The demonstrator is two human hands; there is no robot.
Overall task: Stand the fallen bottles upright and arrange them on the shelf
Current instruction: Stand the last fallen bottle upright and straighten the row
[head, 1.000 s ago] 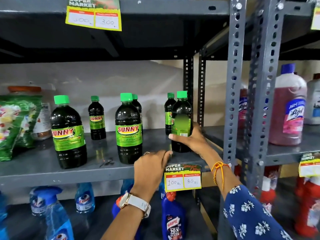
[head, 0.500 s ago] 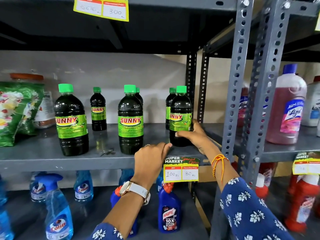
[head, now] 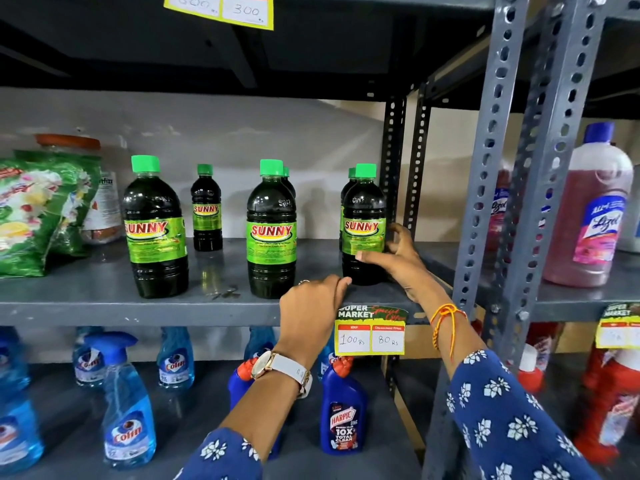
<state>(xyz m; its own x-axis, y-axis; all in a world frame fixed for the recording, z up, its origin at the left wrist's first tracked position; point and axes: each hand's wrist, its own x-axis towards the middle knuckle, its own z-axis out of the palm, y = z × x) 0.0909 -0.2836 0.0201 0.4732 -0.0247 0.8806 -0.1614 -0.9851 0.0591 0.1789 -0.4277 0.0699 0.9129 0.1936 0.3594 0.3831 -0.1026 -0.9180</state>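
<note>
Several dark Sunny bottles with green caps stand upright on the grey middle shelf [head: 86, 303]. The rightmost front bottle [head: 363, 216] faces me with its label, and my right hand [head: 398, 258] wraps its lower right side, thumb across the front. A second bottle stands right behind it, mostly hidden. My left hand [head: 311, 306] rests on the shelf's front edge with curled fingers, holding nothing. The middle front bottle [head: 271, 230] and the left front bottle [head: 154, 230] stand free. A smaller bottle [head: 206, 209] stands at the back.
A green packet [head: 38, 209] and an orange-lidded jar [head: 100, 202] fill the shelf's left end. A yellow price tag [head: 370, 332] hangs from the edge. Slotted steel uprights [head: 485, 188] stand at the right. Blue spray bottles [head: 126, 410] and a Harpic bottle [head: 343, 414] stand below. A pink Lizol bottle [head: 588, 216] is on the neighbouring rack.
My right hand has turned the rightmost bottle so its Sunny label faces forward. My left hand has stayed on the shelf edge.
</note>
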